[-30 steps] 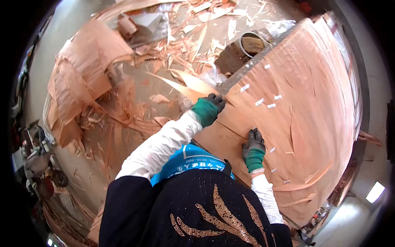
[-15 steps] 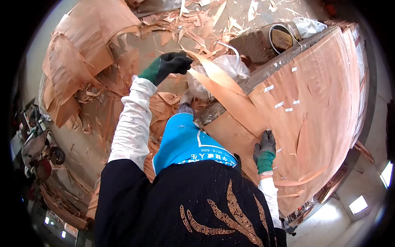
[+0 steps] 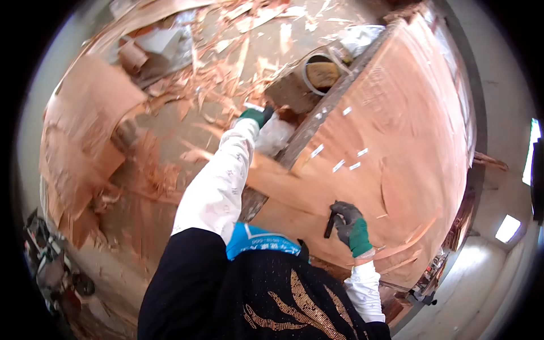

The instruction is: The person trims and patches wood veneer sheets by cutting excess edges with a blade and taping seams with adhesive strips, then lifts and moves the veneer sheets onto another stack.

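Observation:
My left hand (image 3: 258,116), in a dark glove with a green cuff, reaches out past the edge of the veneer stack, above a clear plastic bag (image 3: 274,136). Its fingers are blurred and partly hidden, so a hold cannot be made out. My right hand (image 3: 347,222), gloved alike, is closed on a short black tool (image 3: 329,225), its kind unclear, over the wood veneer sheet (image 3: 396,136). A veneer strip (image 3: 269,173) crosses the stack's edge and passes behind my left forearm. Small white tape pieces (image 3: 339,165) dot the sheet.
A bucket (image 3: 321,73) with a brown lump inside stands beside a brown block (image 3: 292,93) at the stack's far edge. Veneer scraps (image 3: 226,85) litter the floor. Large veneer sheets (image 3: 90,107) are heaped at left, with a machine-like object (image 3: 54,263) below them.
My left hand has let the veneer strip down and moved right and down, toward the bag. My right hand has shifted slightly left and down, and the black tool now shows. The view has turned.

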`<control>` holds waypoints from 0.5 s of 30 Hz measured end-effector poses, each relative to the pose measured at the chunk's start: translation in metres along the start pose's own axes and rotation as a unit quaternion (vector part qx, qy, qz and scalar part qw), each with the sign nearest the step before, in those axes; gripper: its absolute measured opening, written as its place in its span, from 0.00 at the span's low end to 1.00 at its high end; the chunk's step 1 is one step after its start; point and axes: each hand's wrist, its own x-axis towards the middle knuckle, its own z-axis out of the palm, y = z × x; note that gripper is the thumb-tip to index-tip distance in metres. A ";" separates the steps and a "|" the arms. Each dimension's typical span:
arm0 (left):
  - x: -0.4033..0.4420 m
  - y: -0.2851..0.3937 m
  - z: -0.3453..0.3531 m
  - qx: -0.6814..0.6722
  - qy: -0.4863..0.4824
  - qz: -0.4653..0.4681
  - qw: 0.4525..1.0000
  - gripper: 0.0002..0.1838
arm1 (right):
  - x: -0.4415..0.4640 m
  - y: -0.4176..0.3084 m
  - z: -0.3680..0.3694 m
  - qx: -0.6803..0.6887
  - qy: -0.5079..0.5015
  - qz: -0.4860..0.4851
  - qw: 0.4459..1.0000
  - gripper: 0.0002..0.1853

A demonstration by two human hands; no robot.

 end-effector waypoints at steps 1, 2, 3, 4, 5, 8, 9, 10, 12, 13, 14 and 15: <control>0.012 0.005 0.004 0.032 -0.060 -0.046 0.997 0.41 | 0.005 -0.005 -0.002 0.057 0.003 0.031 0.998 0.16; 0.029 -0.011 0.017 0.053 -0.045 0.009 0.998 0.35 | 0.015 -0.014 -0.006 0.069 0.002 0.025 0.997 0.16; 0.045 -0.027 0.030 0.077 -0.027 0.065 0.995 0.30 | 0.027 -0.028 -0.013 0.081 0.000 0.018 0.997 0.15; 0.060 -0.041 0.042 0.102 -0.005 0.118 0.988 0.24 | 0.041 -0.038 -0.018 0.095 -0.004 0.011 0.995 0.15; 0.041 -0.007 0.028 0.057 0.096 0.057 0.992 0.17 | 0.057 -0.045 -0.022 0.107 0.016 0.010 0.994 0.16; -0.001 0.083 -0.018 -0.512 -0.019 0.053 0.857 0.09 | 0.120 -0.051 -0.020 0.182 0.090 -0.016 0.979 0.21; -0.029 0.125 -0.046 -0.530 -0.041 0.067 0.844 0.05 | 0.146 -0.050 -0.013 0.225 0.132 -0.039 0.965 0.23; -0.049 0.155 -0.068 -0.520 -0.077 0.134 0.840 0.06 | 0.172 -0.064 -0.014 0.238 0.143 -0.037 0.960 0.26; -0.073 0.204 -0.117 -0.483 -0.103 0.234 0.837 0.08 | 0.221 -0.081 -0.001 0.419 0.063 -0.009 0.906 0.27; -0.079 0.222 -0.143 -0.460 -0.092 0.269 0.841 0.09 | 0.239 -0.084 0.012 0.571 -0.032 0.014 0.820 0.26; -0.075 0.231 -0.175 -0.439 -0.058 0.311 0.841 0.12 | 0.251 -0.095 0.016 0.529 -0.091 -0.007 0.844 0.23; -0.061 0.232 -0.218 -0.430 0.009 0.358 0.828 0.15 | 0.259 -0.105 0.019 0.484 -0.150 -0.027 0.862 0.21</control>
